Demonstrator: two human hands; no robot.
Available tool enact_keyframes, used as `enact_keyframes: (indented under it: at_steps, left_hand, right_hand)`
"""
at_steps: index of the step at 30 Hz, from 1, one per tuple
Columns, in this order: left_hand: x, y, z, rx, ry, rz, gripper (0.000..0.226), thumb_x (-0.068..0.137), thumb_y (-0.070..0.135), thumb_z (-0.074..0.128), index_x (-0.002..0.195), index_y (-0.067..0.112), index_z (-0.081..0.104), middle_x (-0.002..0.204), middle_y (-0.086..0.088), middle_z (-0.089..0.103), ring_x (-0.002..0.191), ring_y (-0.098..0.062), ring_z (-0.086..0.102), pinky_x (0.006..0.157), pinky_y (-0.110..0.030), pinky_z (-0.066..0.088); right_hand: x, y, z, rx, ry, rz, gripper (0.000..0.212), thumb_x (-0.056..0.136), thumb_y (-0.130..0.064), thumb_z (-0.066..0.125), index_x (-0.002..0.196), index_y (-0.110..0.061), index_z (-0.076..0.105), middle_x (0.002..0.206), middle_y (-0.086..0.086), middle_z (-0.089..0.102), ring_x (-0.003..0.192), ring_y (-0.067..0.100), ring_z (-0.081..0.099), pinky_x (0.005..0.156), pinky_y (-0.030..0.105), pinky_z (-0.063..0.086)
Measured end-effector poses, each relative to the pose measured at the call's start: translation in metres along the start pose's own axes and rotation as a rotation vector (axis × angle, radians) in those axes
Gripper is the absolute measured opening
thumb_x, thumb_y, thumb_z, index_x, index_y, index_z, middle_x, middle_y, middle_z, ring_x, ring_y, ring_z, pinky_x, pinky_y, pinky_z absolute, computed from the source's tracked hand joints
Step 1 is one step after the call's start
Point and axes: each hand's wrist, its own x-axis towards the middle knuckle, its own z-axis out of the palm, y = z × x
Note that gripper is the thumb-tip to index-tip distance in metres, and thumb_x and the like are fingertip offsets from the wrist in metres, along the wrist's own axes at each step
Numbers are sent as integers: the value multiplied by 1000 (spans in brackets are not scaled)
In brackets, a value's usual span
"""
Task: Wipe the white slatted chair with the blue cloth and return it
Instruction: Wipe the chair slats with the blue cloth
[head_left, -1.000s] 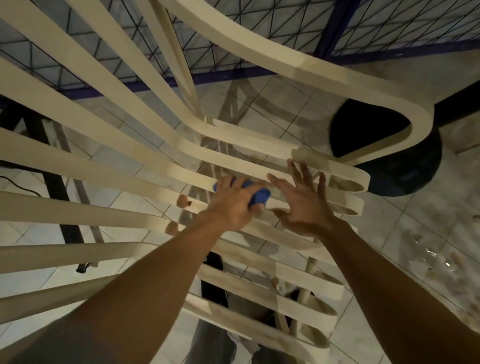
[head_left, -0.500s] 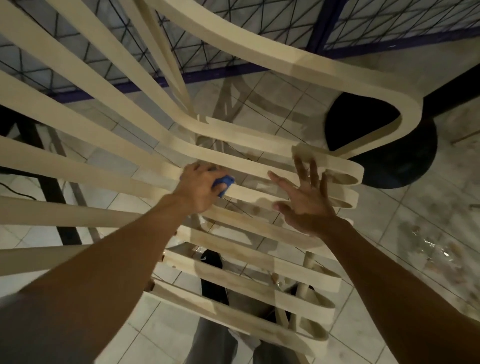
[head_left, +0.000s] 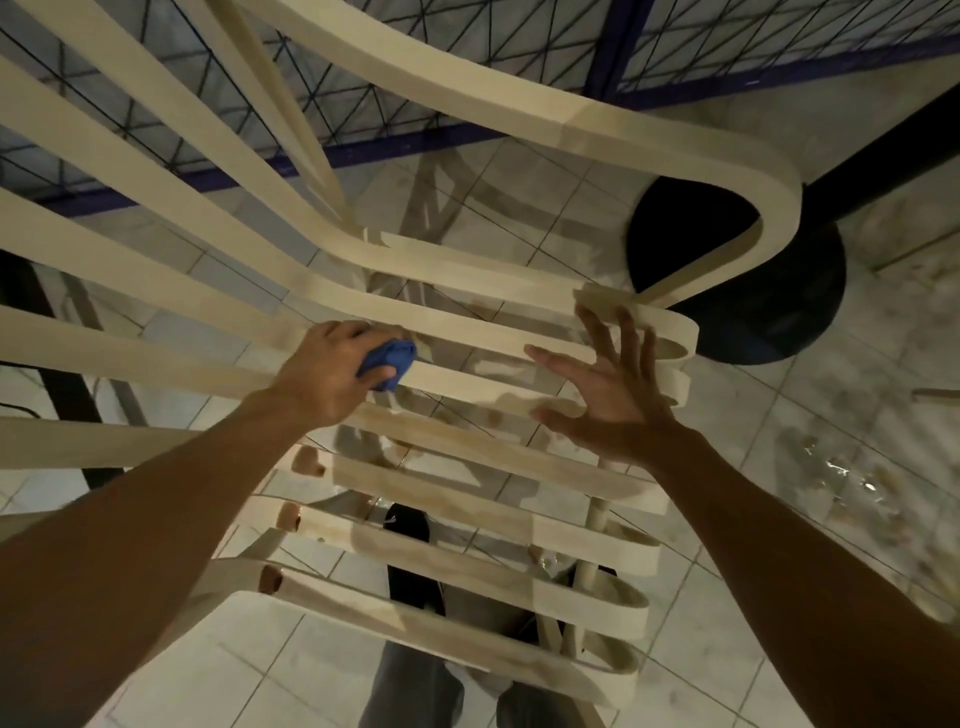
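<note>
A white slatted chair (head_left: 519, 104) fills the view, seen from above by the person leaning over it, its long cream slats sweeping in from the left and ending in rounded loops on the right.

Left of centre, the person's bare left arm reaches up from the lower left corner. The left hand (head_left: 327, 374) is closed in a tight grip, fingers and thumb curled round the blue cloth (head_left: 389, 358). The cloth is bunched into a small wad. Most of it is buried in the grip, and only a blue lump shows at the right side of the fist, between the thumb and the fingers. That lump is pressed against one of the middle slats, where the slats bend.

Right of centre, apart from the cloth, the right hand (head_left: 608, 405) is flat and wide open, fingers spread and holding nothing. Its fingertips lie against the looped ends of two slats.

Through the gaps below, grey trousers (head_left: 415, 691) and a dark shoe (head_left: 410, 551) show on the pale tiled floor (head_left: 831, 415). Further right, a round black object (head_left: 769, 312) sits on the floor behind the chair's curved arm. Along the top runs a wire mesh fence (head_left: 779, 31) on a blue frame.
</note>
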Motion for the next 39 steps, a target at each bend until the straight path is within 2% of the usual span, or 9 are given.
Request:
enact_keyframes:
  at_steps: [4, 11, 13, 17, 21, 26, 29, 32, 39]
  left_hand:
    - [4, 29, 20, 78, 59, -51, 41, 100, 34, 53, 140, 26, 54, 135, -10, 55, 124, -33, 47, 110, -39, 26]
    - [2, 116, 50, -56, 38, 37, 44, 100, 39, 51, 144, 38, 47, 141, -2, 47, 126, -29, 36, 108, -39, 23]
    - [1, 101, 41, -91, 1, 89, 46, 100, 36, 54, 145, 36, 47, 139, -3, 49, 126, -28, 38, 109, -39, 24]
    - [-1, 27, 9, -113, -49, 60, 46, 97, 28, 61, 142, 26, 52, 134, -9, 57, 122, -33, 48, 110, -50, 33]
    - [4, -4, -8, 36, -61, -19, 44, 99, 29, 58, 142, 22, 53, 132, -11, 59, 117, -35, 52, 106, -42, 35]
    - [13, 79, 17, -46, -73, 57, 42, 97, 35, 61, 139, 30, 56, 135, -4, 58, 123, -28, 50, 110, -38, 33]
    - [13, 148, 46, 26, -69, 115, 43, 97, 47, 54, 140, 42, 48, 132, 2, 56, 120, -27, 48, 108, -44, 34]
    - [14, 183, 60, -13, -19, 120, 42, 97, 43, 56, 138, 39, 50, 128, 0, 58, 116, -30, 48, 104, -43, 33]
    - [6, 85, 15, -189, -128, 110, 50, 93, 23, 69, 141, 23, 55, 131, -8, 62, 116, -30, 56, 104, -45, 42]
  right_hand:
    - [0, 1, 2, 2, 1, 0, 72, 80, -78, 30, 148, -57, 14, 162, 1, -20, 142, 38, -32, 113, 65, -12]
    - [1, 4, 3, 51, 16, -4, 64, 87, -71, 39, 146, -58, 18, 163, 0, -14, 144, 38, -27, 114, 64, -11]
    - [2, 5, 2, 57, 29, -10, 64, 90, -59, 51, 145, -58, 19, 163, 1, -11, 145, 38, -24, 115, 64, -8]
    - [-1, 10, 0, 76, 22, -33, 64, 91, -51, 52, 146, -58, 20, 163, -3, -17, 144, 34, -28, 115, 63, -11]
    - [-2, 4, 2, 120, 35, -26, 66, 90, -37, 59, 146, -54, 27, 162, -3, -19, 143, 33, -31, 114, 61, -16]
    - [-3, -1, 0, 135, 39, 2, 66, 90, -32, 62, 145, -52, 31, 162, -5, -16, 144, 33, -30, 115, 61, -12]
    - [-3, 1, -5, 93, 43, -2, 64, 90, -34, 62, 145, -50, 32, 164, -3, -10, 147, 33, -22, 116, 62, -11]
    - [-10, 9, -7, 65, 44, 10, 64, 90, -32, 60, 146, -46, 33, 164, -1, -6, 149, 28, -17, 116, 62, -10]
    - [-26, 21, -6, 27, 42, 48, 68, 94, -39, 57, 149, -50, 19, 162, 1, -18, 147, 24, -24, 112, 63, -18]
